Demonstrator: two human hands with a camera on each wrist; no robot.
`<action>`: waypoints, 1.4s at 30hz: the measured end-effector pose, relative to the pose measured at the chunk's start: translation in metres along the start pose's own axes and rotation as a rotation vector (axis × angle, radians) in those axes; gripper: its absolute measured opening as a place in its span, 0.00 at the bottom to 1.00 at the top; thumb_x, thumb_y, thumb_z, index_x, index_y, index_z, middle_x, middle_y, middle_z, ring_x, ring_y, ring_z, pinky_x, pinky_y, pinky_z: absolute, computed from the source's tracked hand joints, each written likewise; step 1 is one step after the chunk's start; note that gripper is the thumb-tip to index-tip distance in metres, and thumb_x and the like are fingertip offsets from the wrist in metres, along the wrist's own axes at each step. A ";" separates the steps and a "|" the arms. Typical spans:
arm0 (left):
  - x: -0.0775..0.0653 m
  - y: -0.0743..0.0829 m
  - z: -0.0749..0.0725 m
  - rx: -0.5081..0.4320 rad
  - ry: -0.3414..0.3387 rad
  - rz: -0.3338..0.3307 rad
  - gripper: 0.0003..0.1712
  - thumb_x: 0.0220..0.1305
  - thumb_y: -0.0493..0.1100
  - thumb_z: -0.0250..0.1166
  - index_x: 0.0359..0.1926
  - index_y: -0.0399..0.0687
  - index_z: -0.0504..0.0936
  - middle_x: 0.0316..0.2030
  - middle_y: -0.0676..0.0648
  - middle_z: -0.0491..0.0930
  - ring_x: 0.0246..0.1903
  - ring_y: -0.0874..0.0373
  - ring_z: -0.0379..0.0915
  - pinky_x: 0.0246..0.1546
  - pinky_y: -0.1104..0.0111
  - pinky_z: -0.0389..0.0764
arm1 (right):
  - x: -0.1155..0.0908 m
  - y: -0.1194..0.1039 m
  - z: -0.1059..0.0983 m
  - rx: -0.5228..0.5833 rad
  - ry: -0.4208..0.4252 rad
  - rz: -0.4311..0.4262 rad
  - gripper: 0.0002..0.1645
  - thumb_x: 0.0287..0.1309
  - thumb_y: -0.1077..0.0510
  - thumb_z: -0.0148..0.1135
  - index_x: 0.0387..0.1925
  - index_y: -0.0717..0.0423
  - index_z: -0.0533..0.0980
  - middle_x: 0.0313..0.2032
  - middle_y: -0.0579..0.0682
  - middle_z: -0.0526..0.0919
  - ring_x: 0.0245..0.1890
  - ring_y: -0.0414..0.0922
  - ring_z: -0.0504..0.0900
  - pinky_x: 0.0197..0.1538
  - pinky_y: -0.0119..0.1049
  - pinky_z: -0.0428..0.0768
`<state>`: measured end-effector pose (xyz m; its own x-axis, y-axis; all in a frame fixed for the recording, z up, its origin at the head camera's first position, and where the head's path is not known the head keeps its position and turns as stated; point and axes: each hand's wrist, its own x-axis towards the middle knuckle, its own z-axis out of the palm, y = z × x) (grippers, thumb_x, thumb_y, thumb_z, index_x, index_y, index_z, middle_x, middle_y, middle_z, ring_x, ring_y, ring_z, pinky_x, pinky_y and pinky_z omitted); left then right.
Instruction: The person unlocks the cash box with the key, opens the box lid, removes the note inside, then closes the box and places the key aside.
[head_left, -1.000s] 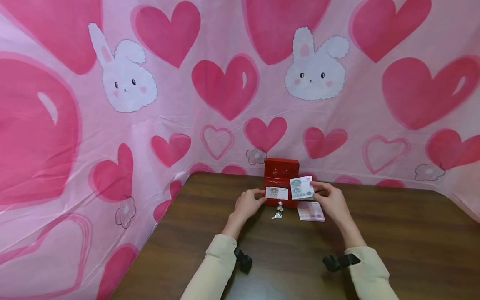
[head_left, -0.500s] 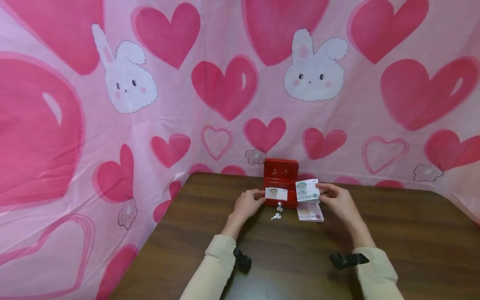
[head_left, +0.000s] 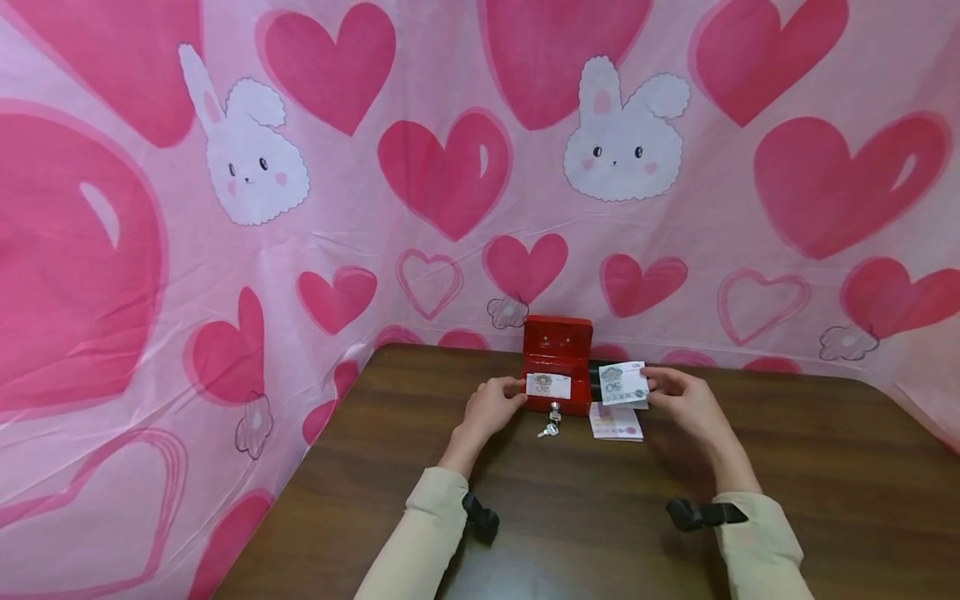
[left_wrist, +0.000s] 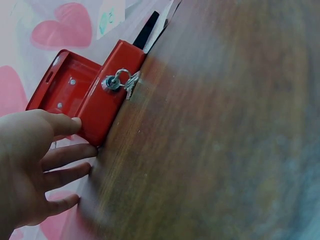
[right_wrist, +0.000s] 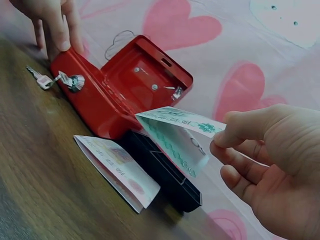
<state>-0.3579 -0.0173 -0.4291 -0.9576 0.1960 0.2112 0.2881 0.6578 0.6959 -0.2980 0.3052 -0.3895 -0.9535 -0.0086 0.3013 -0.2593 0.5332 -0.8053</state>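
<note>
A small red cash box [head_left: 557, 408] stands with its lid [head_left: 557, 339] raised at the back of the table. My left hand [head_left: 491, 406] is at its left end, thumb on the rim and fingers spread and fairly straight beside it. Inside shows a banknote [head_left: 548, 385]. My right hand [head_left: 693, 406] pinches a folded green-printed 50 banknote [head_left: 623, 383] between thumb and fingers, raised over a black tray [right_wrist: 162, 172] to the box's right. A folded pinkish banknote [right_wrist: 117, 167] lies in front of the tray. Keys [left_wrist: 131, 85] hang from the box's front lock [left_wrist: 112, 83].
The brown wooden table [head_left: 570, 517] ends close behind the box, where a pink cloth [head_left: 450, 83] with hearts and rabbits hangs. Each of my wrists wears a black strap mount, the left mount [head_left: 482, 521] and the right mount [head_left: 705, 514].
My right hand has moved right with the folded 50 banknote, away from over the box, and the black tray now shows behind it. The left hand stays at the box.
</note>
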 end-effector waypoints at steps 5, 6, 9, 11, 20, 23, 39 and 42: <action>-0.001 0.001 -0.001 0.004 -0.007 -0.006 0.19 0.67 0.50 0.65 0.57 0.53 0.84 0.53 0.48 0.85 0.48 0.53 0.81 0.50 0.56 0.79 | -0.001 0.004 -0.005 -0.023 -0.014 0.025 0.25 0.63 0.65 0.62 0.61 0.68 0.73 0.45 0.65 0.81 0.36 0.32 0.77 0.39 0.24 0.78; -0.001 0.001 -0.001 0.003 -0.005 -0.006 0.20 0.67 0.50 0.65 0.57 0.53 0.84 0.53 0.48 0.85 0.48 0.53 0.81 0.50 0.56 0.79 | -0.002 0.004 -0.006 -0.035 -0.018 0.035 0.26 0.63 0.64 0.62 0.61 0.68 0.73 0.46 0.65 0.81 0.36 0.33 0.77 0.40 0.24 0.78; -0.001 0.001 0.000 0.001 -0.004 -0.008 0.20 0.67 0.50 0.65 0.58 0.54 0.83 0.53 0.48 0.85 0.49 0.53 0.81 0.51 0.55 0.79 | -0.003 0.005 -0.010 -0.079 -0.031 0.065 0.25 0.64 0.63 0.60 0.62 0.65 0.73 0.48 0.65 0.81 0.39 0.38 0.77 0.40 0.24 0.77; -0.001 0.001 0.000 -0.004 -0.005 -0.011 0.20 0.67 0.50 0.65 0.58 0.54 0.83 0.53 0.48 0.85 0.49 0.53 0.81 0.51 0.55 0.79 | -0.004 0.006 -0.012 -0.106 -0.043 0.073 0.25 0.63 0.63 0.60 0.61 0.66 0.74 0.49 0.65 0.81 0.40 0.42 0.77 0.40 0.24 0.77; 0.000 0.001 0.001 -0.011 -0.008 -0.014 0.20 0.67 0.50 0.64 0.58 0.54 0.83 0.55 0.49 0.84 0.50 0.52 0.81 0.52 0.54 0.79 | -0.007 0.014 -0.019 -0.144 -0.053 0.091 0.24 0.59 0.67 0.60 0.58 0.69 0.75 0.44 0.64 0.82 0.37 0.42 0.77 0.36 0.28 0.77; 0.001 0.000 0.001 -0.010 -0.007 -0.011 0.20 0.67 0.50 0.65 0.58 0.54 0.83 0.55 0.49 0.84 0.51 0.52 0.81 0.53 0.54 0.78 | -0.008 0.017 -0.021 -0.132 -0.061 0.121 0.25 0.59 0.67 0.60 0.59 0.70 0.74 0.44 0.64 0.82 0.36 0.41 0.76 0.35 0.30 0.78; 0.001 0.002 0.001 -0.010 0.006 -0.019 0.19 0.67 0.48 0.65 0.58 0.53 0.83 0.54 0.48 0.85 0.51 0.51 0.80 0.53 0.53 0.78 | -0.014 0.030 -0.034 -0.092 -0.137 0.307 0.27 0.66 0.61 0.57 0.62 0.71 0.70 0.49 0.65 0.78 0.40 0.45 0.76 0.37 0.33 0.79; 0.001 0.002 0.001 -0.009 0.003 -0.018 0.19 0.67 0.48 0.65 0.58 0.53 0.83 0.54 0.48 0.84 0.50 0.51 0.80 0.52 0.53 0.78 | -0.015 0.032 -0.035 -0.099 -0.146 0.301 0.26 0.65 0.61 0.57 0.61 0.73 0.71 0.48 0.66 0.78 0.39 0.45 0.76 0.37 0.34 0.79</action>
<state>-0.3579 -0.0148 -0.4283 -0.9627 0.1818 0.2005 0.2707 0.6549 0.7056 -0.2868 0.3516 -0.4015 -0.9987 0.0445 -0.0235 0.0458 0.6099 -0.7911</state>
